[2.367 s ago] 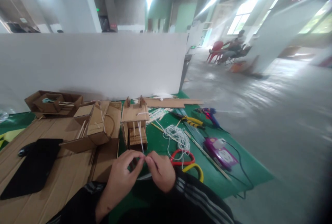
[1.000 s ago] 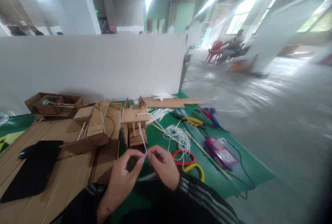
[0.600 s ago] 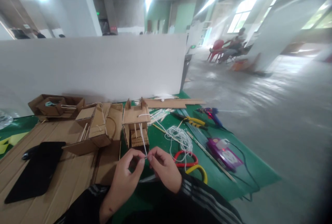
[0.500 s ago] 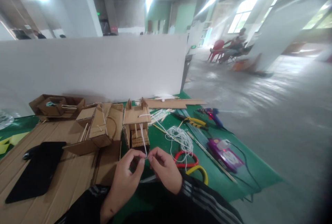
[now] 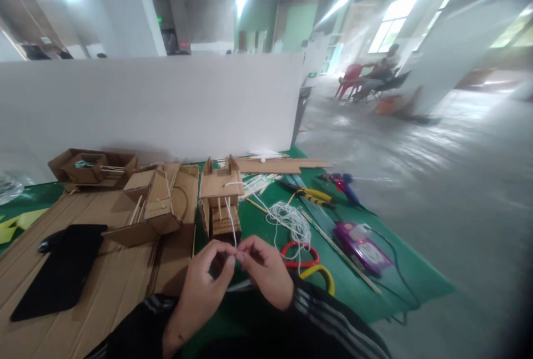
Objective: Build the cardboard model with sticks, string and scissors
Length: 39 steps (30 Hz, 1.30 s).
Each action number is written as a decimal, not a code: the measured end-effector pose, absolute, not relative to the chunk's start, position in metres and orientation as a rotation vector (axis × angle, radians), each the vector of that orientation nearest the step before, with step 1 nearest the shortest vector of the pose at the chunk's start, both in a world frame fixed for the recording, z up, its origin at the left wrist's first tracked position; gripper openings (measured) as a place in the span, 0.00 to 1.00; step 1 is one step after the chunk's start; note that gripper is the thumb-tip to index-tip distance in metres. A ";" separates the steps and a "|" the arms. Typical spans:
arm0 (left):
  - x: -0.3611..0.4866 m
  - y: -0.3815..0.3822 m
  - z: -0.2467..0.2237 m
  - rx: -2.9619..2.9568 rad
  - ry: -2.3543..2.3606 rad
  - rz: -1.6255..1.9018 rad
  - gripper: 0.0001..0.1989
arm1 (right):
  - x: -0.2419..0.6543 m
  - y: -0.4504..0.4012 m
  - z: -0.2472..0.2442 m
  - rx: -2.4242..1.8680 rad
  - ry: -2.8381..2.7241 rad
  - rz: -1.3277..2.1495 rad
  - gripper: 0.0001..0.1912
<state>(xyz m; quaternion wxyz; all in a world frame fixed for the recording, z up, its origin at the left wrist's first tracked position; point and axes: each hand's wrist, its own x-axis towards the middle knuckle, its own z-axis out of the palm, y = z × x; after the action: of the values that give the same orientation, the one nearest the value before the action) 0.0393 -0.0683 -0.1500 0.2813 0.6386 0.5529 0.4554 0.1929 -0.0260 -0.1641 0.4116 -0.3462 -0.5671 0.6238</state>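
Observation:
Both hands meet in front of a small cardboard structure with thin sticks inside it. A white string comes down from that structure to my fingertips. My left hand pinches the string's end between thumb and forefinger. Pressed against it, my right hand also pinches at the same spot; its fingertips touch those of the left. The very end of the string is hidden by the fingers. A loose heap of white string lies to the right, with one strand running to the top of the cardboard structure.
Scissors with red and yellow handles lie right of my hands. Beyond are yellow-handled pliers, a blue glue gun and a purple power strip with a cord. More cardboard constructions and a black flat pad occupy the left.
My fingertips have drawn closer together and now touch on the string. The rest of the table looks the same apart from a slight camera shift.

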 end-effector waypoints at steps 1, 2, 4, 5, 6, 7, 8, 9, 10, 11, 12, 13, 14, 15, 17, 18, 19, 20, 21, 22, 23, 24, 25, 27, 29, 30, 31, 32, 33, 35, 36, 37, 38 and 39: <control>0.039 -0.068 -0.150 1.700 1.463 1.216 0.06 | 0.193 -0.025 -0.165 -0.866 -1.416 1.595 0.17; 0.039 -0.068 -0.151 1.686 1.441 1.212 0.06 | 0.193 -0.024 -0.166 -0.862 -1.405 1.618 0.17; 0.039 -0.068 -0.152 1.649 1.394 1.207 0.07 | 0.193 -0.022 -0.167 -0.857 -1.385 1.657 0.18; 0.038 -0.068 -0.153 1.627 1.370 1.205 0.07 | 0.193 -0.021 -0.166 -0.856 -1.378 1.673 0.19; 0.038 -0.067 -0.153 1.604 1.348 1.204 0.07 | 0.194 -0.021 -0.166 -0.855 -1.373 1.685 0.19; 0.038 -0.067 -0.154 1.584 1.330 1.200 0.07 | 0.194 -0.021 -0.165 -0.856 -1.370 1.695 0.19; 0.038 -0.067 -0.154 1.569 1.318 1.197 0.07 | 0.194 -0.021 -0.164 -0.858 -1.368 1.702 0.19; 0.038 -0.067 -0.155 1.558 1.318 1.198 0.07 | 0.194 -0.021 -0.163 -0.862 -1.367 1.706 0.20; 0.038 -0.067 -0.155 1.552 1.328 1.205 0.07 | 0.195 -0.021 -0.162 -0.867 -1.362 1.707 0.19; 0.038 -0.067 -0.155 1.551 1.344 1.217 0.07 | 0.195 -0.021 -0.162 -0.871 -1.357 1.707 0.19; 0.038 -0.068 -0.156 1.554 1.360 1.229 0.06 | 0.195 -0.021 -0.162 -0.875 -1.351 1.707 0.18; 0.038 -0.068 -0.156 1.559 1.376 1.237 0.06 | 0.195 -0.021 -0.162 -0.878 -1.345 1.707 0.18; 0.038 -0.068 -0.156 1.567 1.390 1.242 0.06 | 0.196 -0.021 -0.162 -0.879 -1.339 1.707 0.18; 0.038 -0.068 -0.157 1.580 1.400 1.242 0.06 | 0.196 -0.021 -0.162 -0.878 -1.334 1.710 0.17; 0.038 -0.069 -0.158 1.620 1.421 1.238 0.07 | 0.196 -0.021 -0.163 -0.873 -1.321 1.718 0.17; 0.037 -0.069 -0.158 1.649 1.439 1.241 0.07 | 0.196 -0.021 -0.163 -0.871 -1.312 1.724 0.17; 0.037 -0.069 -0.158 1.690 1.459 1.247 0.07 | 0.196 -0.021 -0.163 -0.867 -1.305 1.735 0.18; 0.036 -0.070 -0.158 1.742 1.479 1.256 0.07 | 0.195 -0.021 -0.164 -0.862 -1.298 1.749 0.18; 0.036 -0.070 -0.158 1.805 1.496 1.260 0.07 | 0.195 -0.021 -0.164 -0.857 -1.292 1.768 0.18; 0.035 -0.070 -0.158 1.874 1.505 1.261 0.06 | 0.195 -0.021 -0.164 -0.851 -1.287 1.790 0.18; 0.034 -0.070 -0.158 1.945 1.499 1.267 0.05 | 0.195 -0.020 -0.164 -0.844 -1.284 1.817 0.18; 0.034 -0.070 -0.157 2.009 1.479 1.275 0.05 | 0.195 -0.019 -0.164 -0.835 -1.281 1.845 0.19; 0.033 -0.070 -0.157 2.061 1.453 1.284 0.05 | 0.195 -0.019 -0.165 -0.826 -1.277 1.873 0.19; 0.032 -0.070 -0.157 2.119 1.401 1.300 0.05 | 0.195 -0.017 -0.165 -0.806 -1.266 1.924 0.20; 0.032 -0.069 -0.158 2.133 1.374 1.306 0.05 | 0.196 -0.016 -0.166 -0.782 -1.254 1.969 0.20; 0.031 -0.069 -0.158 2.132 1.370 1.300 0.05 | 0.197 -0.015 -0.166 -0.771 -1.247 1.990 0.20; 0.031 -0.069 -0.157 2.131 1.368 1.296 0.05 | 0.198 -0.015 -0.167 -0.758 -1.242 2.011 0.20; 0.030 -0.069 -0.157 2.130 1.365 1.288 0.05 | 0.199 -0.014 -0.167 -0.745 -1.238 2.032 0.20; 0.030 -0.070 -0.156 2.126 1.361 1.275 0.05 | 0.200 -0.014 -0.168 -0.733 -1.233 2.052 0.20; 0.029 -0.070 -0.155 2.116 1.347 1.232 0.06 | 0.201 -0.013 -0.170 -0.709 -1.232 2.089 0.21; 0.028 -0.070 -0.154 2.113 1.336 1.208 0.07 | 0.202 -0.013 -0.171 -0.700 -1.235 2.105 0.21; 0.028 -0.071 -0.153 2.113 1.324 1.186 0.08 | 0.203 -0.012 -0.172 -0.692 -1.241 2.117 0.22; 0.027 -0.071 -0.153 2.114 1.314 1.173 0.09 | 0.203 -0.012 -0.173 -0.687 -1.249 2.127 0.22; 0.027 -0.071 -0.152 2.115 1.309 1.167 0.09 | 0.203 -0.011 -0.173 -0.684 -1.259 2.132 0.22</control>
<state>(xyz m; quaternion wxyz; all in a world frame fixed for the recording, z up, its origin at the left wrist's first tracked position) 0.0270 -0.0712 -0.1524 0.1956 0.7548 0.4673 0.4167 0.2035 -0.0113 -0.1731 0.2826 -0.2555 -0.4700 0.7962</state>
